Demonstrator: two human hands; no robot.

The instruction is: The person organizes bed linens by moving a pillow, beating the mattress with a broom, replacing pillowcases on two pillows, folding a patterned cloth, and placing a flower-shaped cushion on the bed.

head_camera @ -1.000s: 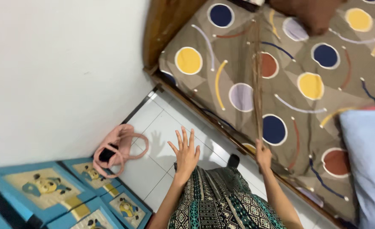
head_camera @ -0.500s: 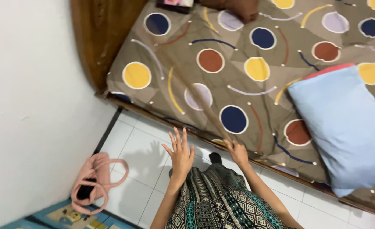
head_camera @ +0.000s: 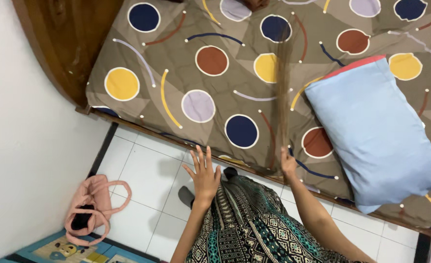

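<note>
My right hand (head_camera: pixel 288 165) grips the end of a thin brown bundle of sticks (head_camera: pixel 283 92), blurred by motion, which reaches out over the bed (head_camera: pixel 186 63). The bed has a brown sheet printed with coloured circles and curved lines. A light blue pillow (head_camera: pixel 376 131) lies on the sheet to the right of the sticks. My left hand (head_camera: pixel 205 175) hovers above the floor beside the bed's edge, fingers spread and holding nothing. Below both hands hangs my patterned green and black garment (head_camera: pixel 254 224).
A dark wooden headboard (head_camera: pixel 64 48) stands against the white wall (head_camera: pixel 25 146) at the left. On the white tiled floor (head_camera: pixel 142 170) lies a pink bag (head_camera: pixel 89 209), partly on a blue patterned mat (head_camera: pixel 64 251). Dark footwear (head_camera: pixel 186 195) shows by my left hand.
The view has swung right along the bed, bringing the blue pillow fully into sight. The stick bundle has moved across the sheet. My left hand stays spread.
</note>
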